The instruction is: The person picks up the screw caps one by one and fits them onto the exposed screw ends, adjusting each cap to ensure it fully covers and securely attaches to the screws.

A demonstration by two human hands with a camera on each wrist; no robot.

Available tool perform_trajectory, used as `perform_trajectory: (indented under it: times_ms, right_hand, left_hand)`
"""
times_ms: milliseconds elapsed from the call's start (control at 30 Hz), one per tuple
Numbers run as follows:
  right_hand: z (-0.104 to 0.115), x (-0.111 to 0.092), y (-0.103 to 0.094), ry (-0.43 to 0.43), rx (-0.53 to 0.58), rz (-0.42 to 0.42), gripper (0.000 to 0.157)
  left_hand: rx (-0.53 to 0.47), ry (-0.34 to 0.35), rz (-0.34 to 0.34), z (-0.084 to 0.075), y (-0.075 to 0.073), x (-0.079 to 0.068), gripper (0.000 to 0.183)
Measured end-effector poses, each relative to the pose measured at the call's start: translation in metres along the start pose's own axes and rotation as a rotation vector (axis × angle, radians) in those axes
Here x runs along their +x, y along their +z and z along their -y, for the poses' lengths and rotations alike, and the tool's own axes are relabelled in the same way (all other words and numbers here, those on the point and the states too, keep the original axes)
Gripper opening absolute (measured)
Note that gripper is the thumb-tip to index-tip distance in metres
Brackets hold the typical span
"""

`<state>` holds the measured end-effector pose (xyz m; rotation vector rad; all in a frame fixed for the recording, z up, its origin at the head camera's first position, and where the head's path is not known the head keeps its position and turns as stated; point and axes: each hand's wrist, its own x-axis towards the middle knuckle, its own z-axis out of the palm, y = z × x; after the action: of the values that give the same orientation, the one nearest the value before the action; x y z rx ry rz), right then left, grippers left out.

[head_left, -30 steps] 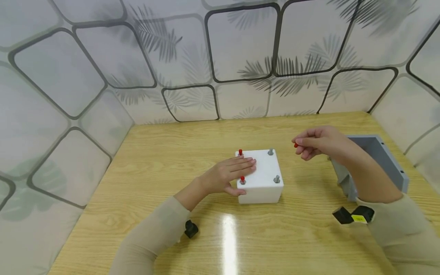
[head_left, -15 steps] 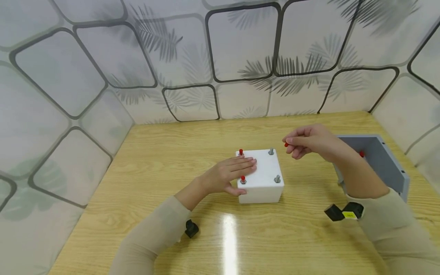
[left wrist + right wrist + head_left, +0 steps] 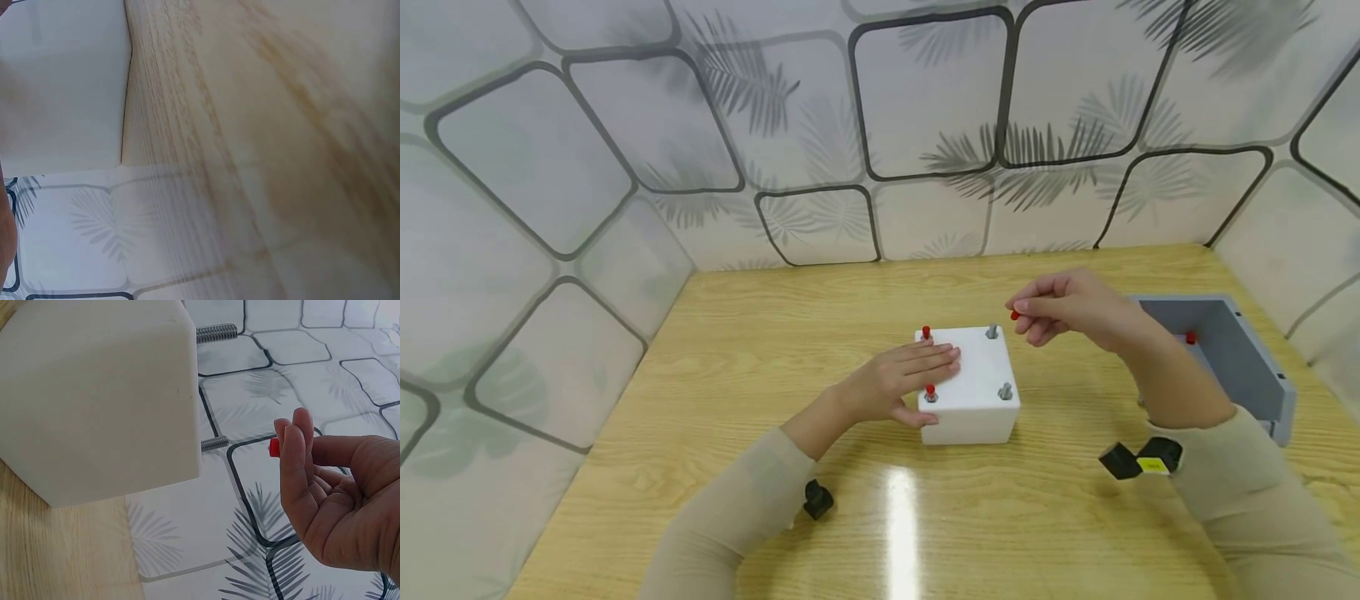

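Observation:
A white box (image 3: 983, 362) sits on the wooden table with threaded metal bolts rising from its top corners. Red caps cover the two left bolts, the far-left bolt (image 3: 926, 332) and near-left bolt (image 3: 930, 392). Bare threads show on the far-right bolt (image 3: 992, 331) and near-right bolt (image 3: 1005, 392). My left hand (image 3: 891, 385) rests on the box top with straight fingers, its thumb against the near side. Right of the box, in the air, my right hand (image 3: 1071, 310) pinches a small red cap (image 3: 274, 447) between thumb and fingers, apart from the bolts.
A grey bin (image 3: 1262, 358) stands at the right, partly hidden by my right forearm. Inside it lies a small red piece (image 3: 1191, 337). Patterned fabric walls (image 3: 932, 100) border the table (image 3: 775, 333) at the back and sides.
My right hand has moved left with the red cap, closer to the box's far-right bolt. More of the bin's inside now shows. My left hand has stayed on the box.

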<state>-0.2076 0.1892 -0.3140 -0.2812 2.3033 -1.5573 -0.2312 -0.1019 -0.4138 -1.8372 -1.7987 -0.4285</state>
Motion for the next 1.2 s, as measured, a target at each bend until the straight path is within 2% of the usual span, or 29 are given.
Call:
perform_trajectory:
  times_ms: [700, 1200]
  right_hand:
    - [-0.002, 0.018, 0.011, 0.010, 0.052, 0.075, 0.034]
    - [-0.010, 0.023, 0.012, 0.033, 0.051, 0.070, 0.034]
  left_hand:
    - [-0.029, -0.015, -0.016, 0.001, 0.000, -0.002, 0.067]
    - [-0.021, -0.016, -0.013, 0.001, 0.001, -0.001, 0.067]
